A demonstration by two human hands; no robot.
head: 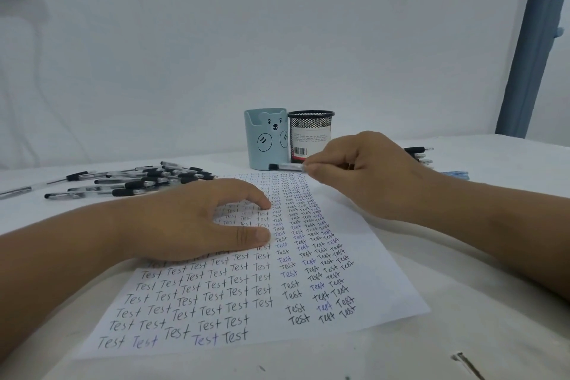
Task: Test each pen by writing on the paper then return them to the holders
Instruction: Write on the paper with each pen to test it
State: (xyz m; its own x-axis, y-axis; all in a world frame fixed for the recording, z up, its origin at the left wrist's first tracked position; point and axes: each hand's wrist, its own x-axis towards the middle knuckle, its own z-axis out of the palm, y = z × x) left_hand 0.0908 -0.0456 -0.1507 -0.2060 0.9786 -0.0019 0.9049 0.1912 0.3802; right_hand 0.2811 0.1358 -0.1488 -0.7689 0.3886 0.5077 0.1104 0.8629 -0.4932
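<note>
A white sheet of paper (246, 302) covered with rows of the word "Test" lies in front of me. My left hand (191, 219) rests on its left part, fingers spread and fingertips pressing down. Above the sheet's far end, my right hand (364, 170) pinches a clear pen with a black tip (285, 166), which points left and lies almost level. Behind it stand two holders side by side: a light blue bear-face holder (265, 139) and a black mesh holder (310, 133). No pens show above their rims.
Several black-and-clear pens lie in a loose pile (132, 180) on the white table left of the paper. A few more pens (421, 154) lie behind my right hand. A blue-grey post (536, 40) stands at the far right.
</note>
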